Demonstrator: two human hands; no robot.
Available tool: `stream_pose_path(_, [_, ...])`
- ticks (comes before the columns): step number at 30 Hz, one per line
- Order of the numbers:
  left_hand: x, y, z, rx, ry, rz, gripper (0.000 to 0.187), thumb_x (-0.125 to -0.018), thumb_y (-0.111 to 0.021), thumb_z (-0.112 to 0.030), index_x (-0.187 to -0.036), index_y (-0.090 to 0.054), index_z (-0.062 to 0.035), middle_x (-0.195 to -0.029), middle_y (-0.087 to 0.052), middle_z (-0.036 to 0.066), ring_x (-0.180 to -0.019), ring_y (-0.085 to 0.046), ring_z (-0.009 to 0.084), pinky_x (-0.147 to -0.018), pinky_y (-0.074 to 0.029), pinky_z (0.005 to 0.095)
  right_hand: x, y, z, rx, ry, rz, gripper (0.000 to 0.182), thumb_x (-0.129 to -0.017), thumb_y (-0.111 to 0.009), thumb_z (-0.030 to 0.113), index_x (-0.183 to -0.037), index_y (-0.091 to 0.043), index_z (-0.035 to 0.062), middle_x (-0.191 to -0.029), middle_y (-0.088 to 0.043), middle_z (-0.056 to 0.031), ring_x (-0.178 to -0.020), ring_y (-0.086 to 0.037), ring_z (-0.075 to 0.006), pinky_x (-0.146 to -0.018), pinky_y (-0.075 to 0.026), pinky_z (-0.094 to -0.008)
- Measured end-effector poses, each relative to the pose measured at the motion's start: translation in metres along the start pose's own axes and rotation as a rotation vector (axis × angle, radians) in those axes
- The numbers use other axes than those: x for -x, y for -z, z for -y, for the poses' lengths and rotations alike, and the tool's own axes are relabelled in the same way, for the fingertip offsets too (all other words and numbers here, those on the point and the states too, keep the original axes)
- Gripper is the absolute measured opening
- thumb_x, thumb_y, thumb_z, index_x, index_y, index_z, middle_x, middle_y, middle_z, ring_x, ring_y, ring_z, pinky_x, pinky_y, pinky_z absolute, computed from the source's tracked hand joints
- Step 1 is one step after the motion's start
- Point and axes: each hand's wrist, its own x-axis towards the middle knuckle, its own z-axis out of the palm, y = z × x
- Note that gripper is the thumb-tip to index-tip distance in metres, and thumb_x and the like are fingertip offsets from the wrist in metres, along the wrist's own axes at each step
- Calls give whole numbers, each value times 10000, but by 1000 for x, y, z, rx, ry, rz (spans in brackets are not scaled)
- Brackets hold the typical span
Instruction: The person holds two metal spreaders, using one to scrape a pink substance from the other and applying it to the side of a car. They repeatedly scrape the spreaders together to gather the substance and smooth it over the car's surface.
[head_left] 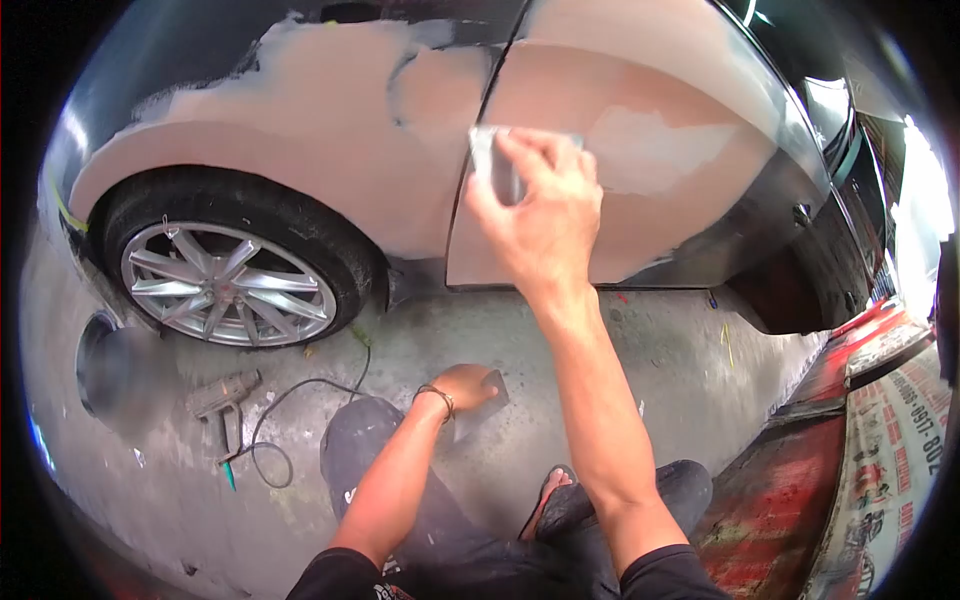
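Note:
My right hand (548, 195) is raised against the car's rear door (650, 90), close to the door seam. Its fingers and thumb grip a flat grey sanding pad (484, 150), whose far edge shows pale; motion blurs it slightly. The door and the neighbouring fender (320, 110) carry patches of beige and pinkish filler over dark paint. Low down beside my knee, my left hand (465, 385) is closed on a dark, flat piece that looks like sandpaper (497, 390). Part of that piece is hidden by the hand.
A wheel with silver spokes (228, 285) stands left. On the concrete floor (400, 330) lies a dusty heat-gun-shaped tool (225, 393) with a black cord (262, 415). A dark round object (97, 365) sits near the wheel. Printed sheeting (890, 460) lies at right.

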Motion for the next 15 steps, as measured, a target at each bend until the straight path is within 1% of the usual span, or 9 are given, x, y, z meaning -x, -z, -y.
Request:
stream_pose_path(2, [-5, -8, 8, -26, -11, -84, 513, -1038, -691, -394, -1377, -720, -9, -1348, -748, 271, -1288, -695, 447, -1096, -535, 516, 6, 13, -10, 35, 35, 91, 425, -837, -831, 270, -1221, -809, 88, -1273, -758, -88, -1228, -673, -340, -1060, -518, -504])
stream_pose_path(3, [-7, -13, 10, -31, -16, -128, 528, -1046, -691, -402, -1391, -712, -3, -1346, -751, 271, -1277, -700, 446, -1085, -539, 513, 3, 23, -19, 18, 14, 60, 389, -843, -832, 255, -1196, -815, 92, -1260, -761, -102, -1213, -683, -343, -1082, -513, -506])
stream_pose_path(5, [-1, -12, 5, 2, 8, -152, 529, -1052, -693, -390, -1422, -708, -13, -1343, -757, 266, -1274, -705, 439, -1088, -540, 505, -15, 41, -45, 11, 14, -81, 376, -884, -825, 232, -1233, -820, 92, -1286, -761, -129, -1239, -696, -336, -1100, -521, -491])
stream_pose_path(7, [6, -9, 1, 38, 22, -142, 531, -1056, -695, -380, -1451, -702, -26, -1341, -763, 261, -1271, -710, 433, -1089, -542, 498, -39, 57, -75, -59, -65, -177, 380, -940, -804, 213, -1295, -812, 76, -1327, -756, -159, -1272, -700, -340, -1111, -534, -466])
stream_pose_path(9, [9, -5, -2, 81, 21, -108, 534, -1059, -699, -372, -1478, -695, -41, -1339, -768, 257, -1269, -714, 428, -1090, -544, 492, -66, 66, -106, -138, -213, -316, 394, -989, -774, 241, -1336, -798, 55, -1352, -755, -165, -1307, -693, -336, -1108, -545, -450])
stream_pose_path(12, [16, 1, -6, 93, 42, -117, 518, -1062, -702, -364, -1477, -697, -53, -1328, -772, 255, -1261, -717, 427, -1087, -547, 491, -92, 71, -112, -194, -288, -388, 390, -1006, -758, 276, -1313, -800, 40, -1355, -755, -154, -1284, -698, -347, -1108, -545, -449])
stream_pose_path(15, [17, 5, -6, 95, 35, -109, 519, -1062, -705, -371, -1481, -699, -64, -1330, -773, 250, -1259, -719, 423, -1087, -548, 489, -79, 49, -117, 33, -50, -289, 379, -999, -750, 291, -1290, -809, 55, -1355, -747, -146, -1252, -702, -361, -1089, -551, -475])
